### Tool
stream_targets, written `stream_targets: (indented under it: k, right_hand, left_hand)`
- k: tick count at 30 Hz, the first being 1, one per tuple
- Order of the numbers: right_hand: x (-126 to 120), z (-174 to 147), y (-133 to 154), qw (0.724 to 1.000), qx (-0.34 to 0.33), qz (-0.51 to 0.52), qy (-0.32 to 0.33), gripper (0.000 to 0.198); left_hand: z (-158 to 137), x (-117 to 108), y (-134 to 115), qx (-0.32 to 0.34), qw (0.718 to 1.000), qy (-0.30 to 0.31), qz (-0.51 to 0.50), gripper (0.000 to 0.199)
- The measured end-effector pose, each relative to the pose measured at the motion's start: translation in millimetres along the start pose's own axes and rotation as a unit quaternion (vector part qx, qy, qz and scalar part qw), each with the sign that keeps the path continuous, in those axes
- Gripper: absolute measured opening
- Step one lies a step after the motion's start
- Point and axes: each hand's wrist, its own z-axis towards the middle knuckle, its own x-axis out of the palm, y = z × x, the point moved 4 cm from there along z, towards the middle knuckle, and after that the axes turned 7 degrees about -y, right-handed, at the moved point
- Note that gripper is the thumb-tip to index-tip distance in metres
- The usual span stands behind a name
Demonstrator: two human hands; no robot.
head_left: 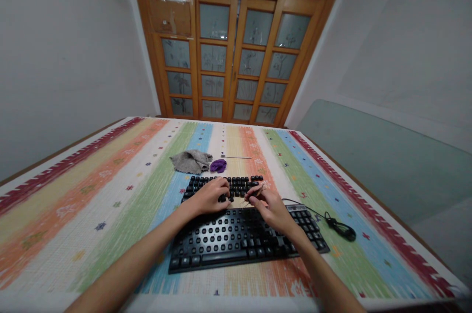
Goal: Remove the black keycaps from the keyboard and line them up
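Observation:
A black keyboard (221, 234) lies before me, many of its keys stripped to bare switch posts, with some keycaps left along the bottom and right. Behind it, loose black keycaps (195, 184) stand in rows on the cloth. My left hand (212, 196) is closed at the front of these rows, thumb and fingers around a black keycap (222, 198). Just right of it, above the keyboard's back edge, my right hand (271, 205) is pinched on a thin, dark object whose kind I cannot make out. Its palm side is partly hidden.
Beyond the keycaps lie a grey cloth (191, 161), a purple cloth (218, 165) and a thin rod (236, 157). A coiled black cable (341, 228) rests to the keyboard's right. Striped cloth covers the table (121, 205); a wooden glass-paned door (232, 57) stands behind.

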Motion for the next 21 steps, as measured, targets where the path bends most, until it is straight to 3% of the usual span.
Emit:
stream_targets:
  k: [8,21]
  right_hand:
    - [0.0,-12.6,5.8,1.0,0.007,0.018,0.023,0.018]
    - [-9.2,-34.5,17.6,1.0,0.003,0.001,0.028,0.017]
  left_hand:
    - [3.4,9.7,3.3,0.029,0.995,0.02,0.089,0.008]
    - [1.5,12.0,8.5,0.025,0.996,0.026,0.086,0.004]
